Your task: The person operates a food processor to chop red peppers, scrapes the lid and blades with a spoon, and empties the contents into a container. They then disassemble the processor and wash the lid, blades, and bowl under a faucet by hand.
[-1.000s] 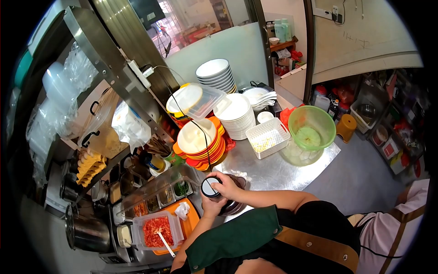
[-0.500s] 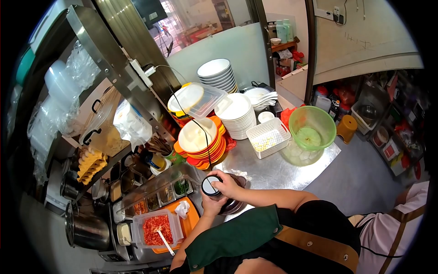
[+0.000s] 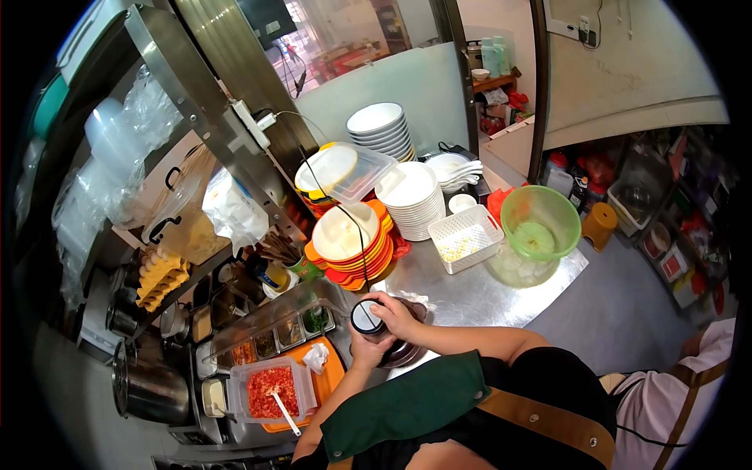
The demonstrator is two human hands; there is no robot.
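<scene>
An electric food chopper [image 3: 364,317], with a dark body and a pale round top, stands at the near edge of the metal counter. Its black cord runs up toward the power strip. My right hand [image 3: 395,316] is wrapped over the top from the right, fingers on the pale disc. From below, my left hand [image 3: 370,350] grips the side of the same unit. A dark bowl [image 3: 405,355] shows partly beneath my right forearm; my hands and arm hide the rest. Left of my hands, a clear tub of red minced food [image 3: 272,392] holds a white-handled spatula [image 3: 286,413].
Orange-rimmed bowls [image 3: 345,235], a stack of white plates [image 3: 409,192], a white basket [image 3: 465,239] and a green tub [image 3: 540,223] stand on the counter [image 3: 501,301]. An orange tray [image 3: 329,364] lies under the tub. Another person's sleeve [image 3: 674,399] is at the lower right.
The view has shifted slightly, so the surroundings sit a little farther right and lower. Both hands keep their hold on the chopper.
</scene>
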